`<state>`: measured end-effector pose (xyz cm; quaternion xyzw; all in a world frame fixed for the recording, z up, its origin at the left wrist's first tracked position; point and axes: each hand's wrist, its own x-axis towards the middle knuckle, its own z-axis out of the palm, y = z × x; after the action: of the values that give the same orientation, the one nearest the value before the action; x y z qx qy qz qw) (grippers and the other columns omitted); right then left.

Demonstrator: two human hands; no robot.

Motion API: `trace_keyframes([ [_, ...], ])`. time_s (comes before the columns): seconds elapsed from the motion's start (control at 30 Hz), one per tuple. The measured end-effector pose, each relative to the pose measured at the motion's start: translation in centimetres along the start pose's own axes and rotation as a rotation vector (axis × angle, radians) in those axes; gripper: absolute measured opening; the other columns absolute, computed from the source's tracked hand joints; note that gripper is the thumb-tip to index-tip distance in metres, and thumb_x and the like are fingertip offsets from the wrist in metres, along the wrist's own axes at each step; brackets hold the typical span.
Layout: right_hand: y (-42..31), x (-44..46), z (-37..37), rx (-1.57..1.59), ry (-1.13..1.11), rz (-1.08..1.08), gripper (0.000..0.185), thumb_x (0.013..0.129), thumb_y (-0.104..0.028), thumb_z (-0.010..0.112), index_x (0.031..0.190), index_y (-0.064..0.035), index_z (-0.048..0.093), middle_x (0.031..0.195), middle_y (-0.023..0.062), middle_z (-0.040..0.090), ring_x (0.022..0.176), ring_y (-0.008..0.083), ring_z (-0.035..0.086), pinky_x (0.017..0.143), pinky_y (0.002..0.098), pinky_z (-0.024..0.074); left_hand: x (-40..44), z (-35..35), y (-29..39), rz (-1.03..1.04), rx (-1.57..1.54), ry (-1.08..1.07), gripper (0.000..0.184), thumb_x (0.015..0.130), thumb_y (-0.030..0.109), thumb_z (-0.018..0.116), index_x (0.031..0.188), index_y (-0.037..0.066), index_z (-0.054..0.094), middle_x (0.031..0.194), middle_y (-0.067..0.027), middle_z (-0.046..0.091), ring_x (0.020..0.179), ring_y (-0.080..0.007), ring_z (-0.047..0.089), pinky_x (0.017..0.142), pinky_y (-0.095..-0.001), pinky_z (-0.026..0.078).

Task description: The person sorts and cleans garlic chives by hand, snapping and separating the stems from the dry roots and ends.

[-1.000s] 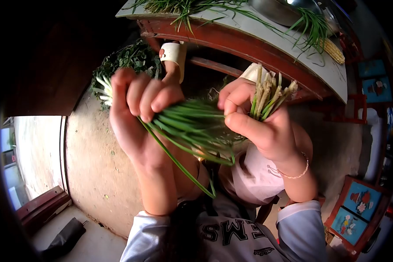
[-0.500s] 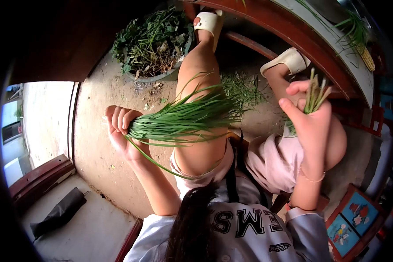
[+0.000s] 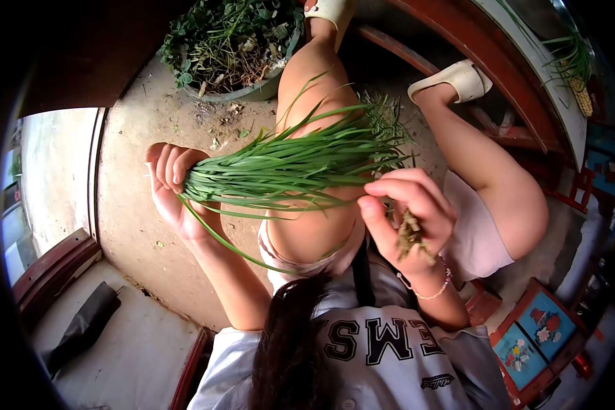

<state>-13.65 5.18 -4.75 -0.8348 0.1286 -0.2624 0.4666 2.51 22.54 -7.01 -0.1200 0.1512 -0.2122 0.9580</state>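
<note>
A bunch of long green leaves [image 3: 287,167] fans out to the right from my left hand [image 3: 178,181], whose fingers are wrapped round its base. My right hand [image 3: 413,225] is at the leaf tips, its thumb and forefinger close together near the end of a leaf; whether they pinch it is hard to tell. Several brownish stalks [image 3: 411,239] are held in the palm and curled fingers of that same hand. The leaves hang over my bare thigh, and the white ends of the bunch are mostly hidden behind my left fingers.
A round tub [image 3: 253,91] of leafy greens and dry scraps stands on the floor at the upper left. Loose green trimmings [image 3: 389,119] lie beyond the leaves. A red-edged table [image 3: 526,55] with leaves and a corn cob [image 3: 582,99] is at the upper right.
My right hand has come down and left from beside the table to the leaf tips, with the stalks still in it. My left hand has shifted slightly, keeping its hold on the bunch.
</note>
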Motion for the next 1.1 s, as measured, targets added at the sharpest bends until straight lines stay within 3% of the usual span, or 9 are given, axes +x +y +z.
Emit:
trace_keyframes([
  [0.1,0.4,-0.2,0.9,-0.058,0.054,-0.049,0.019,0.064,-0.002,0.067,0.081,-0.0012,0.059,0.078,0.0062,0.056,0.047,0.0068,0.040,0.042,0.0190,0.0319,0.1,-0.2,0.2,-0.014,0.028,-0.019,0.021,0.085,0.011,0.039,0.065,0.006,0.044,0.044,0.0035,0.026,0.037,-0.0067,0.023,0.041,-0.0206,0.026],
  [0.17,0.7,0.0,1.1,-0.078,0.092,-0.178,0.020,0.062,-0.001,0.068,0.080,-0.0013,0.059,0.077,0.0073,0.056,0.052,0.0102,0.046,0.044,0.0204,0.0352,0.0,-0.1,0.1,-0.018,0.035,-0.020,0.021,0.085,0.010,0.040,0.065,0.006,0.044,0.044,0.0033,0.026,0.037,-0.0069,0.023,0.042,-0.0211,0.026],
  [0.2,-0.1,0.1,1.1,-0.094,0.072,-0.132,0.021,0.060,0.002,0.068,0.080,-0.0008,0.059,0.076,0.0087,0.056,0.057,0.0139,0.051,0.048,0.0222,0.0397,0.0,0.0,0.1,-0.028,0.031,-0.022,0.021,0.085,0.010,0.040,0.065,0.006,0.044,0.044,0.0032,0.026,0.037,-0.0070,0.023,0.042,-0.0212,0.026],
  [0.3,0.4,0.3,1.6,-0.117,0.098,-0.271,0.021,0.060,0.003,0.067,0.079,-0.0003,0.059,0.076,0.0092,0.055,0.058,0.0148,0.053,0.049,0.0232,0.0422,-0.1,0.1,0.0,-0.041,0.018,-0.030,0.021,0.085,0.010,0.040,0.065,0.006,0.044,0.044,0.0032,0.026,0.037,-0.0071,0.023,0.042,-0.0213,0.026],
  [0.87,0.5,-0.3,1.9,-0.229,0.152,-0.210,0.016,0.061,0.004,0.063,0.075,-0.0007,0.057,0.072,0.0090,0.055,0.056,0.0165,0.053,0.048,0.0246,0.0423,-0.1,0.0,-0.1,-0.015,0.040,-0.001,0.019,0.084,0.010,0.040,0.067,0.005,0.045,0.044,0.0034,0.026,0.037,-0.0070,0.024,0.042,-0.0212,0.028],
  [1.1,0.3,-0.3,1.7,-0.285,0.124,-0.268,0.012,0.063,0.001,0.062,0.073,-0.0017,0.056,0.069,0.0069,0.054,0.053,0.0175,0.053,0.047,0.0255,0.0432,-0.1,0.2,-0.3,-0.058,0.032,0.016,0.029,0.084,0.009,0.041,0.055,0.009,0.036,0.043,0.0029,0.025,0.037,-0.0076,0.023,0.042,-0.0220,0.027],
])
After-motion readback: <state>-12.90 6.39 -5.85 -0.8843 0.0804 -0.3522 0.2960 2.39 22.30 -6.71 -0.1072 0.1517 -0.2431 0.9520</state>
